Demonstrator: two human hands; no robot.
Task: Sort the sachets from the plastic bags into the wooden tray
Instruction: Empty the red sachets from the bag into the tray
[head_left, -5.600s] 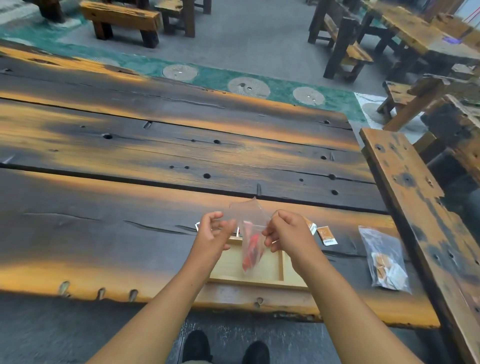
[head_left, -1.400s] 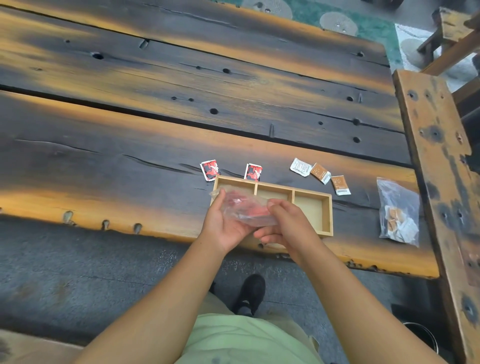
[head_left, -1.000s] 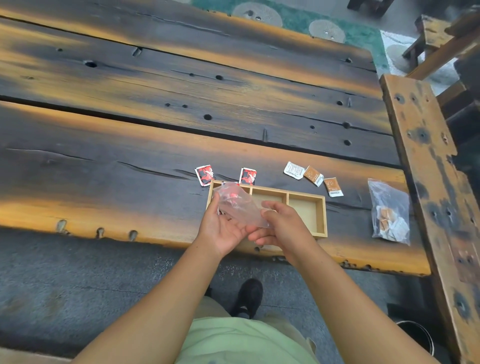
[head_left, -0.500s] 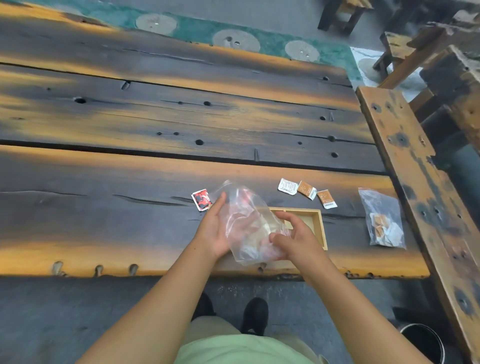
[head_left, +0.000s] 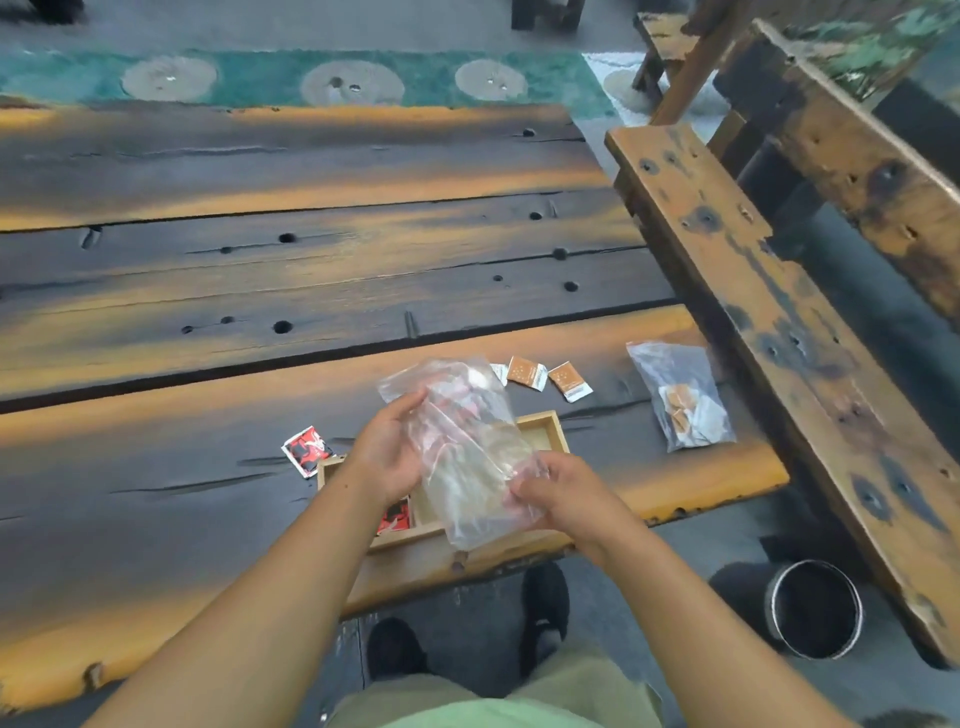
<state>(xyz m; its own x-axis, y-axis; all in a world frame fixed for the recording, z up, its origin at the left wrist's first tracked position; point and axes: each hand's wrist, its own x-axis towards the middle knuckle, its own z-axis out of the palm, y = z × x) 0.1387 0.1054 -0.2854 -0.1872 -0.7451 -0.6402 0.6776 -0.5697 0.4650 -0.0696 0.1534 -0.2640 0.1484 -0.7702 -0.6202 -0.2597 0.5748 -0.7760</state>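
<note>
right hand (head_left: 563, 493) pinches the near lower corner of the clear plastic bag (head_left: 467, 457). left hand (head_left: 387, 460) curls round its opposite edge, so the bag hangs tilted between them, just above the wooden tray (head_left: 548, 428). the film looks thin, limp, slippery and light. gripping a corner and the mouth seems best for tipping. a red sachet (head_left: 397, 514) lies in the tray below the left wrist, and a loose red sachet (head_left: 306, 449) sits left of the grip. beyond the grip are orange sachets (head_left: 527, 371), and off right a second bag (head_left: 685, 400). no print is readable.
</note>
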